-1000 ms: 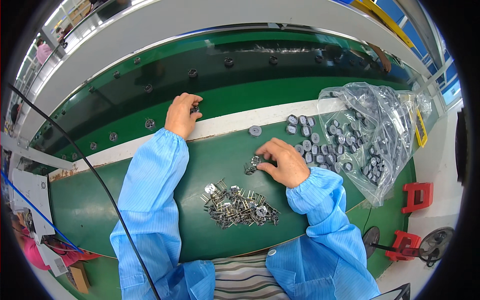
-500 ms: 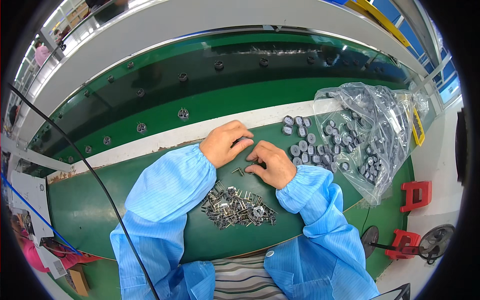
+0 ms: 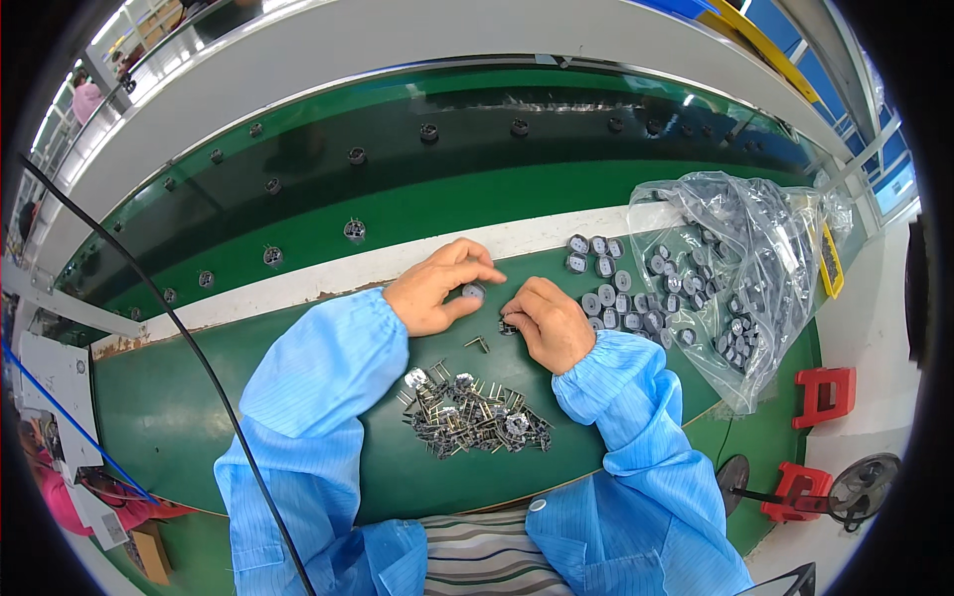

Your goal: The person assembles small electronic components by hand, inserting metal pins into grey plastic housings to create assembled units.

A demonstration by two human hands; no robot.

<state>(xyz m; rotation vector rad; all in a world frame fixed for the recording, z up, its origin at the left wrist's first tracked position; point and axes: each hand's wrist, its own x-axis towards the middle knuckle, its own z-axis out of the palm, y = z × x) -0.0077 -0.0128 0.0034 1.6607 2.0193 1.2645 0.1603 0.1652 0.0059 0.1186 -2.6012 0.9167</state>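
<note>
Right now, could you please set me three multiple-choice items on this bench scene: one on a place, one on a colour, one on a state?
1. Where does the pile of metal pins lie?
A. between the two forearms, near the person
B. inside the plastic bag
C. on the red stand

2. What colour are the sleeves?
A. white
B. light blue
C. black

3. What is the left hand doing?
A. lying flat and empty
B. gripping the black cable
C. pinching a small grey round part

Answers:
1 A, the pile sits on the green mat between the forearms.
2 B, both arms are in light blue.
3 C, thumb and fingers close on the part, beside the right hand.
</note>
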